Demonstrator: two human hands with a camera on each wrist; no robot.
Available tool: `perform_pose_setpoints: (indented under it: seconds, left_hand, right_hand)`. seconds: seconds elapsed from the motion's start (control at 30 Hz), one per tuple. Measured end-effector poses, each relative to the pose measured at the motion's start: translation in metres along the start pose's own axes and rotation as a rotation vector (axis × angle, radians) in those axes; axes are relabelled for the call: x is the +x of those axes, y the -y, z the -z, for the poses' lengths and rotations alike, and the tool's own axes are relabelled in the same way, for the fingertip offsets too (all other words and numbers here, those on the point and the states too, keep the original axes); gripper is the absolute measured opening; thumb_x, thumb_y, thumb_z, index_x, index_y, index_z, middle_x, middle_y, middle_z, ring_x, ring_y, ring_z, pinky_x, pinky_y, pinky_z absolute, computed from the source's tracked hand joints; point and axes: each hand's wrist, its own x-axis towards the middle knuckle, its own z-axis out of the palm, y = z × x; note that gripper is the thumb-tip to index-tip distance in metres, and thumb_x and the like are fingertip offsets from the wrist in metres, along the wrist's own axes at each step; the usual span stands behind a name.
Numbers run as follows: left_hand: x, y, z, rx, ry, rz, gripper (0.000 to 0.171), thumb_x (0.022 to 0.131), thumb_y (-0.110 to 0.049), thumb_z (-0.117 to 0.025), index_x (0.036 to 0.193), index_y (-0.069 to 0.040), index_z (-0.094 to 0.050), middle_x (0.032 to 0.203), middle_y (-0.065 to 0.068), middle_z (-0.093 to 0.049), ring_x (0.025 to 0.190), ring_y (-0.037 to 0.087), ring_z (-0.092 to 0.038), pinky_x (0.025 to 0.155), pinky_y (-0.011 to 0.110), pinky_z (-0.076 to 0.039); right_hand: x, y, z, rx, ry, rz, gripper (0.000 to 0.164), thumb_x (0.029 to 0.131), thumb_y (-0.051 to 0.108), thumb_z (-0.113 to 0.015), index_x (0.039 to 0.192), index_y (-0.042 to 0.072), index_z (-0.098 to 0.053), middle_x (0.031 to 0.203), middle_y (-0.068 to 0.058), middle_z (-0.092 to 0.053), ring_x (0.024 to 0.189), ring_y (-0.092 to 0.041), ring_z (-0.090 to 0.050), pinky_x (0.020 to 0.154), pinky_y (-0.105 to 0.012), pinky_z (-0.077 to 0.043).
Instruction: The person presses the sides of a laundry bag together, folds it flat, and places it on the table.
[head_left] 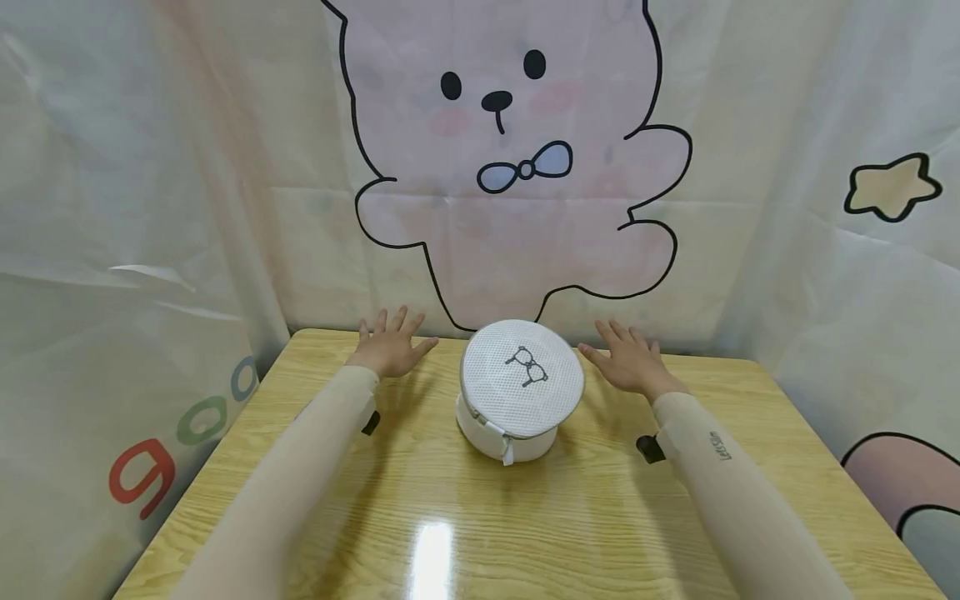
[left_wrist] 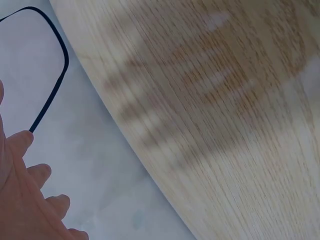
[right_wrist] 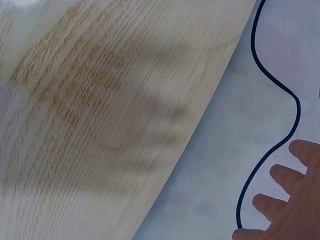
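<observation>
Between the spread hands sits a white case.

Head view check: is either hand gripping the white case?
No, the left hand and right hand are spread on either side of the case, both apart from it.

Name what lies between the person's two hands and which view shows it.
In the head view, a round white case sits on the table between the left hand and right hand.
</observation>
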Motion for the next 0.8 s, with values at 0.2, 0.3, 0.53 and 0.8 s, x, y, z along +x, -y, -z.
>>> perform_pose_setpoints:
  seconds: [0.2,0.3,0.53,0.8]
  left_hand:
    - [-0.002,0.000,0.000,0.002,-0.001,-0.011,0.073,0.107,-0.065,-0.030,0.168,-0.027,-0.016,0.176,0.013,-0.004,0.160,0.047,0.004,0.122,0.076,0.002]
    - [-0.003,0.000,0.001,-0.002,0.002,-0.019,0.073,0.107,-0.065,-0.031,0.168,-0.027,-0.016,0.176,0.013,-0.004,0.160,0.047,0.004,0.121,0.076,0.003]
    - [-0.005,0.000,0.002,0.006,-0.006,-0.035,0.074,0.107,-0.067,-0.030,0.168,-0.028,-0.015,0.176,0.011,-0.004,0.160,0.047,0.003,0.121,0.076,0.004]
    - [-0.010,0.000,0.008,0.023,0.007,-0.075,0.074,0.106,-0.068,-0.029,0.168,-0.029,-0.014,0.176,0.010,-0.001,0.160,0.048,0.003,0.121,0.076,0.006]
  right_hand:
    - [-0.002,-0.001,0.001,0.000,-0.004,0.007,0.088,0.105,0.071,-0.030,0.168,0.012,-0.013,0.173,-0.024,-0.008,0.155,-0.058,0.000,0.117,-0.081,0.002]
    - [-0.004,-0.002,0.001,0.009,-0.011,0.016,0.087,0.105,0.070,-0.031,0.168,0.013,-0.014,0.173,-0.025,-0.008,0.155,-0.058,-0.001,0.116,-0.082,0.003]
    - [-0.008,-0.002,0.003,0.014,-0.019,0.034,0.086,0.105,0.069,-0.033,0.168,0.014,-0.015,0.173,-0.024,-0.009,0.155,-0.058,-0.002,0.115,-0.083,0.004]
    - [-0.011,-0.001,0.007,-0.003,-0.032,0.069,0.085,0.104,0.070,-0.033,0.168,0.016,-0.016,0.174,-0.021,-0.010,0.156,-0.056,-0.003,0.115,-0.083,0.002]
